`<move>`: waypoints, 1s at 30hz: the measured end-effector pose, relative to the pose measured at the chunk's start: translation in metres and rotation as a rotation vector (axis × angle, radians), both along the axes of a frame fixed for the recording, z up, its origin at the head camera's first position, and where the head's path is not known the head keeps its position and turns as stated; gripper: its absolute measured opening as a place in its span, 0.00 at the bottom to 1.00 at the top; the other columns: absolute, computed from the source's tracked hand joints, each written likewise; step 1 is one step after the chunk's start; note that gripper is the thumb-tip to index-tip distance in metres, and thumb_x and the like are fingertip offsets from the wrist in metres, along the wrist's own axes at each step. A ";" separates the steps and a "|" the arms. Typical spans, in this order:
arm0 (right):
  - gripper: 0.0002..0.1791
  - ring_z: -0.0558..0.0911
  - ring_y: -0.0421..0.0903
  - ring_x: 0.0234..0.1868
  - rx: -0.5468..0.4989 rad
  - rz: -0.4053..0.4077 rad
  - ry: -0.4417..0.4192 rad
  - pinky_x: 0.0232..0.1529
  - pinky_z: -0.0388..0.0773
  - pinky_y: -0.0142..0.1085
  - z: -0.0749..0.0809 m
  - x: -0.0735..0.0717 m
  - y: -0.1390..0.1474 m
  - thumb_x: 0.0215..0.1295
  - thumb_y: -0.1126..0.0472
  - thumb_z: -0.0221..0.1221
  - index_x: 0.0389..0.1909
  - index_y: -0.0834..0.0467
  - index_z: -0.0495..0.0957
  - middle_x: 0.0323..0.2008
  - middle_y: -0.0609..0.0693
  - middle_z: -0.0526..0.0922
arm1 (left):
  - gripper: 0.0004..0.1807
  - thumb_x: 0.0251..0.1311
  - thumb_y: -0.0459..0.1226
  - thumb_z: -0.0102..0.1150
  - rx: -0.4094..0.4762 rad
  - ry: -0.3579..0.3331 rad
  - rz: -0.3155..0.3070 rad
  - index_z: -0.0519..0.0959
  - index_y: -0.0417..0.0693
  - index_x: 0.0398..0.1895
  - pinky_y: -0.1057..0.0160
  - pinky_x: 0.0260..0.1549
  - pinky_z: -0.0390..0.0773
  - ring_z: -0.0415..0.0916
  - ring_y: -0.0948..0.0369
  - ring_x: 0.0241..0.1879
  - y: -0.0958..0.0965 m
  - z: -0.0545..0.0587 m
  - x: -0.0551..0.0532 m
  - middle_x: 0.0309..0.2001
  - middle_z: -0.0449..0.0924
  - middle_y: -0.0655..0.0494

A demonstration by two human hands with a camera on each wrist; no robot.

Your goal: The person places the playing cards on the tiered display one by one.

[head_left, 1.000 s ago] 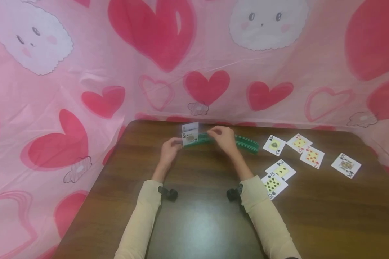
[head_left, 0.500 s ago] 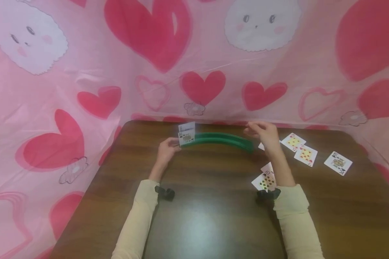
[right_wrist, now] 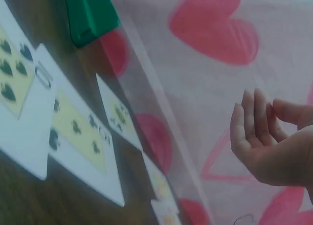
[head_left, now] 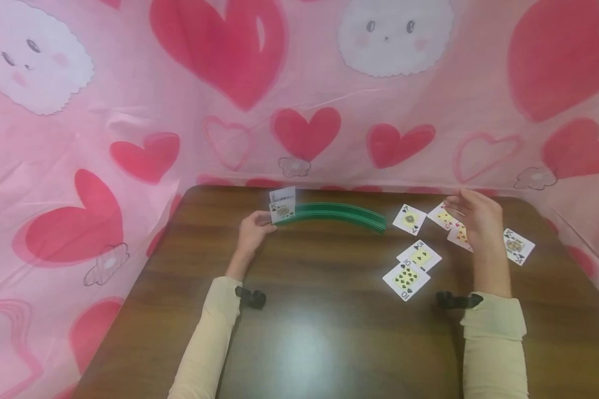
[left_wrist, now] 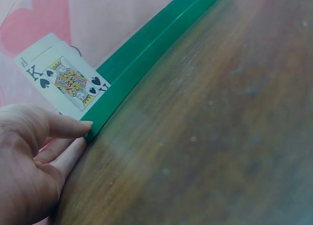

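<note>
A curtained-off corner here, a tabletop nook walled in by pink cloth (head_left: 304, 91) at left, back and right! Big red hearts (head_left: 306, 133) and fluffy white cartoon faces (head_left: 394, 55) run across it, creases and all, and down it drops behind the far edge of a brown wood-grain table (head_left: 299, 266). Playing cards (head_left: 406, 281) and a curved green rack (head_left: 336, 211) up top, and there's a games-table air to it! Home, studio, office? The cloth hides the room beyond, so nobody can call that one.
</note>
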State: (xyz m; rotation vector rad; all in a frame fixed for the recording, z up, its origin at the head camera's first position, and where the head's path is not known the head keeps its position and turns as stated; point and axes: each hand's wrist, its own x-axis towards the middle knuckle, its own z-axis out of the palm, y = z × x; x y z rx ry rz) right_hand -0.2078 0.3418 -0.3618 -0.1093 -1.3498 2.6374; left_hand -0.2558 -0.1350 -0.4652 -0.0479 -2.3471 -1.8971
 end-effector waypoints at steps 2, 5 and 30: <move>0.06 0.84 0.52 0.32 -0.061 -0.018 -0.051 0.39 0.78 0.43 -0.002 0.001 0.006 0.60 0.70 0.57 0.33 0.69 0.81 0.27 0.60 0.83 | 0.17 0.46 0.26 0.65 -0.003 -0.001 0.001 0.78 0.38 0.42 0.55 0.44 0.75 0.78 0.51 0.44 -0.001 0.000 0.000 0.43 0.80 0.43; 0.05 0.84 0.52 0.33 -0.090 -0.044 -0.133 0.38 0.77 0.44 -0.003 0.002 0.011 0.58 0.69 0.60 0.33 0.68 0.81 0.28 0.60 0.83 | 0.16 0.47 0.27 0.66 -0.002 0.001 0.002 0.78 0.38 0.42 0.55 0.44 0.74 0.78 0.52 0.44 0.000 0.000 0.000 0.43 0.80 0.43; 0.34 0.73 0.58 0.52 1.176 0.240 -0.316 0.54 0.68 0.49 -0.044 -0.060 -0.006 0.60 0.59 0.60 0.60 0.75 0.59 0.54 0.68 0.69 | 0.14 0.50 0.32 0.66 -0.024 -0.027 0.013 0.77 0.43 0.42 0.53 0.45 0.74 0.77 0.54 0.44 -0.007 -0.004 0.005 0.43 0.79 0.47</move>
